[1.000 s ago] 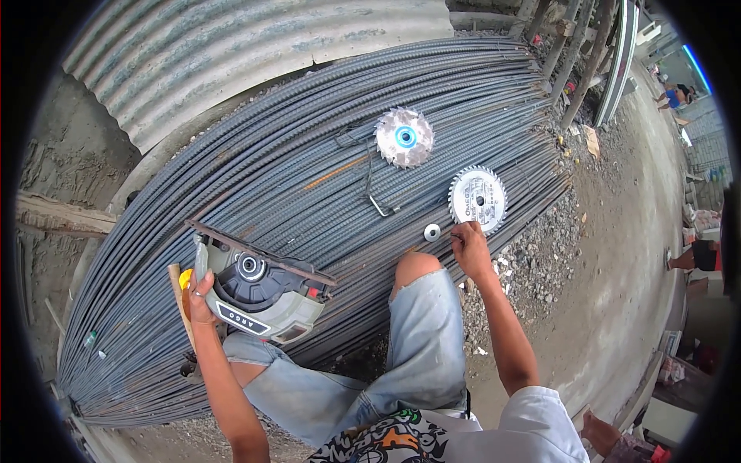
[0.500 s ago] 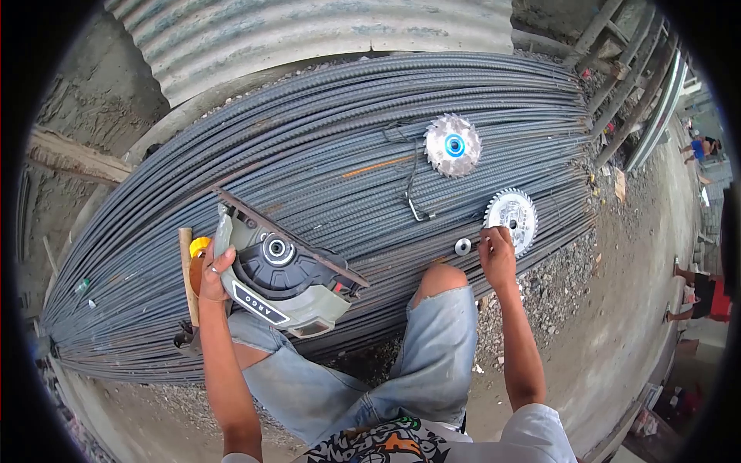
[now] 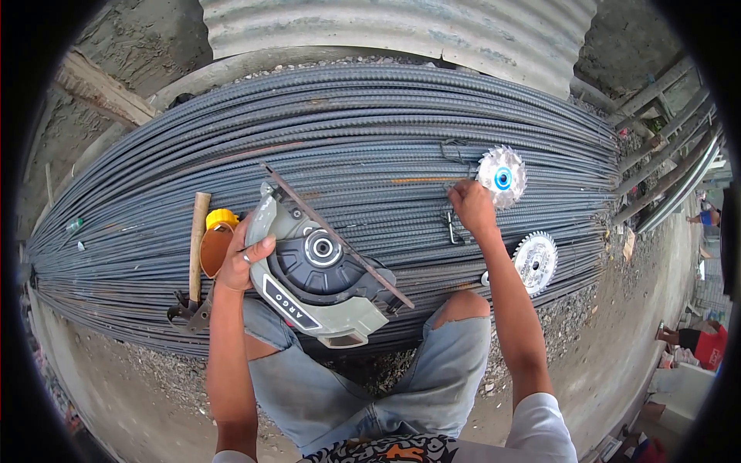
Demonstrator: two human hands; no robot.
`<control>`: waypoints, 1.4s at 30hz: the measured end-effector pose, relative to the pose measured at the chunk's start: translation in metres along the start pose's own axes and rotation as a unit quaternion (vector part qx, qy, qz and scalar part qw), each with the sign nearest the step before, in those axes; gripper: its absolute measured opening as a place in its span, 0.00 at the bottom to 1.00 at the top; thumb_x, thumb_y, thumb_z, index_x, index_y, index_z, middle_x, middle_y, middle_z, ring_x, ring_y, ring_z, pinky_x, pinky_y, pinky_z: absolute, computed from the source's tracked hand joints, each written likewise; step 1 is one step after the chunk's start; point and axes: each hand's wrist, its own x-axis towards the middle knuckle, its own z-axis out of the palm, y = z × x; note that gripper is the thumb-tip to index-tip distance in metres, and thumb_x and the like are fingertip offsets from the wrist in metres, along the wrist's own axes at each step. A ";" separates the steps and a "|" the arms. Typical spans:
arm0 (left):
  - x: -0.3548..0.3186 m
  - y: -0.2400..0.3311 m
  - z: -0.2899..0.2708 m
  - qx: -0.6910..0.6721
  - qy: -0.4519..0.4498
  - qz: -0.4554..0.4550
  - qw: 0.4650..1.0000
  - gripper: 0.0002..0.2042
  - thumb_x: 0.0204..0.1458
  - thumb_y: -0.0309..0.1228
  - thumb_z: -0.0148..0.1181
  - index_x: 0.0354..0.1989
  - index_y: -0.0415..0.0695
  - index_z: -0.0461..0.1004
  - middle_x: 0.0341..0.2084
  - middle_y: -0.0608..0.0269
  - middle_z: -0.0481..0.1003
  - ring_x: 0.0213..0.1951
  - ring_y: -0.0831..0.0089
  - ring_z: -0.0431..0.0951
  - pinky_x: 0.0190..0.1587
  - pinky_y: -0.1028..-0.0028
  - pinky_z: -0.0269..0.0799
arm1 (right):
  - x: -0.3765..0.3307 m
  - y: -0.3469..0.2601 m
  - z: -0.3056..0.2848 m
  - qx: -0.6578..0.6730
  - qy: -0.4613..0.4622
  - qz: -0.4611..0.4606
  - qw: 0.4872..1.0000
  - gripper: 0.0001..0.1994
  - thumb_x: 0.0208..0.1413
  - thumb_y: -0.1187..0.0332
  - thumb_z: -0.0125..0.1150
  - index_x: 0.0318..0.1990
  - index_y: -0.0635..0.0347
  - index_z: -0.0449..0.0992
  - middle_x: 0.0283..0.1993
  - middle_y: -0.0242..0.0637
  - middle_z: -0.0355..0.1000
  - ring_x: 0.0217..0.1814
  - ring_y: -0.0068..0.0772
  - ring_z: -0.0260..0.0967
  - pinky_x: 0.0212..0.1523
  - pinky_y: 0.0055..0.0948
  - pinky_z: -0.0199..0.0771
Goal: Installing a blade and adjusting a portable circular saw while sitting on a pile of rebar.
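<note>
Circ. saw [image 3: 312,274]: gray-green housing, blk guard, brownish base plate [image 3: 340,235], blk label [image 3: 287,301] w/ wht lettering. Upper blade [image 3: 515,171]: silver-gray, mottled, w/ bright-blue center ring [image 3: 503,179]. Lower blade [image 3: 536,258]: silvery wht w/ dk. print. Rebars [image 3: 370,147]: blue-gray, ribbed, w/ one rust-orange streak [image 3: 424,180]. Corrugated sheet [image 3: 401,27]: pale gray, striped. Wooden handle [image 3: 198,239]: tan. Jeans [image 3: 432,386]: lt. blue, faded. Sleeve [image 3: 540,428]: wht.

White letters [image 3: 288,302] — black label [image 3: 309,321] on saw [image 3: 320,266]
</note>
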 end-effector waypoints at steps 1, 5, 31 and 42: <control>0.001 0.002 0.004 0.011 -0.005 0.009 1.000 0.34 0.43 0.39 0.69 0.59 0.37 0.66 0.45 0.66 0.69 0.48 0.76 0.67 0.52 0.78 0.61 | 0.008 0.003 0.012 -0.060 -0.010 0.044 0.997 0.13 0.53 0.62 0.64 0.36 0.66 0.81 0.35 0.56 0.77 0.39 0.54 0.77 0.42 0.44 0.76; 0.003 0.007 0.006 0.005 -0.033 0.019 0.999 0.33 0.45 0.38 0.68 0.58 0.36 0.66 0.45 0.63 0.71 0.48 0.74 0.70 0.52 0.77 0.63 | 0.025 0.013 0.040 -0.124 0.034 0.105 0.986 0.18 0.48 0.58 0.68 0.36 0.67 0.81 0.33 0.58 0.77 0.39 0.56 0.77 0.44 0.45 0.77; 0.007 -0.001 0.000 -0.042 -0.065 0.011 0.997 0.31 0.47 0.37 0.67 0.59 0.38 0.66 0.45 0.62 0.72 0.47 0.72 0.73 0.52 0.74 0.67 | -0.142 0.059 -0.051 0.702 0.138 0.180 0.676 0.05 0.58 0.71 0.62 0.40 0.58 0.75 0.40 0.41 0.76 0.38 0.32 0.77 0.36 0.31 0.83; 0.016 -0.024 -0.024 -0.024 -0.004 -0.008 1.000 0.33 0.50 0.39 0.63 0.64 0.38 0.61 0.51 0.58 0.70 0.51 0.67 0.71 0.55 0.69 0.68 | -0.248 0.244 -0.113 0.183 0.292 0.409 0.845 0.24 0.54 0.50 0.67 0.23 0.65 0.73 0.16 0.29 0.65 0.10 0.19 0.52 0.11 0.25 0.51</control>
